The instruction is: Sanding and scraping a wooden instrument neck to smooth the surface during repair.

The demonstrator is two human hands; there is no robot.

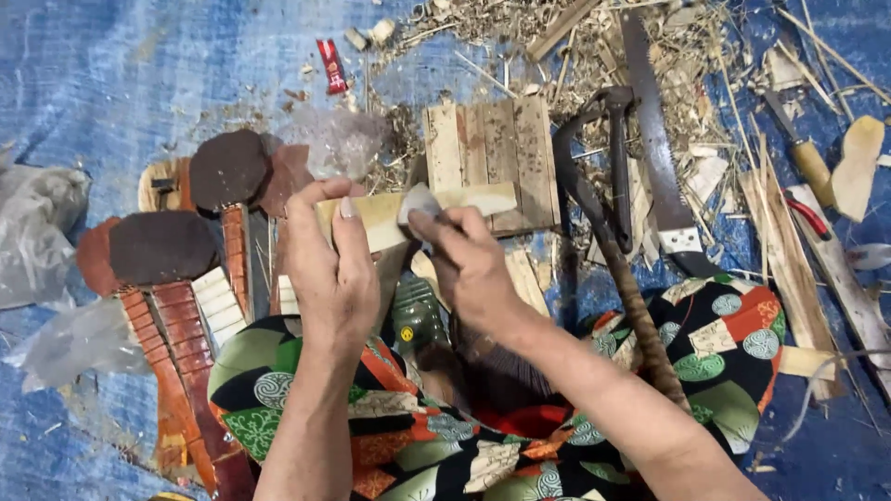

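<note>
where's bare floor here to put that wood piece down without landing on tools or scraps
The blue tarp is bare at upper left, between the red packet and the clear plastic bag. Around the saw, the small plank board and the shavings it is crowded. Both hands hold the wood piece.

A small red packet, narrow and oblong with pale marks, lies on the blue tarp near the top, left of the wood shavings. Crumpled clear plastic bags lie at the left edge.
</note>
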